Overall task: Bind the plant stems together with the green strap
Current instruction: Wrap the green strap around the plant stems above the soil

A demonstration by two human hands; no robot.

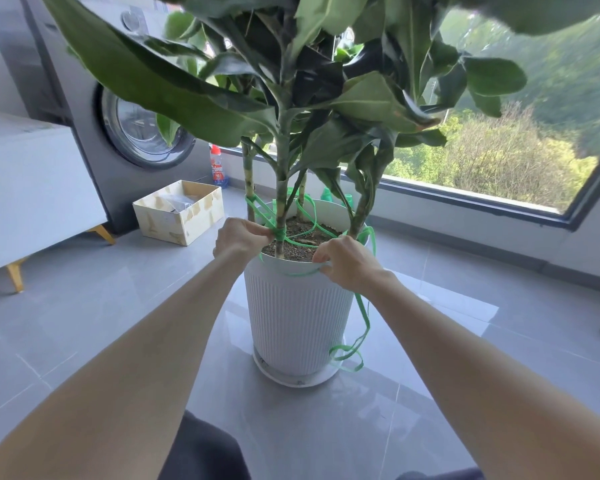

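Clearly thin, limp and light, the green strap [278, 233] loops round the stems [281, 188] above the pot [298, 317]. The left hand [238, 239] pinches its wrap on the middle stem. The right hand [343, 261] pinches the slack at the rim. It is probably best gripped close to the wrap.

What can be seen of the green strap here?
The green strap is a thin, flat, plastic-looking ribbon. It circles the left stem, bunches in wraps on the front stem where the left hand pinches it, and loops over the soil toward the right stem. The right hand grips it at the rim of the white pot; slack trails down the pot's side and coils on the floor.
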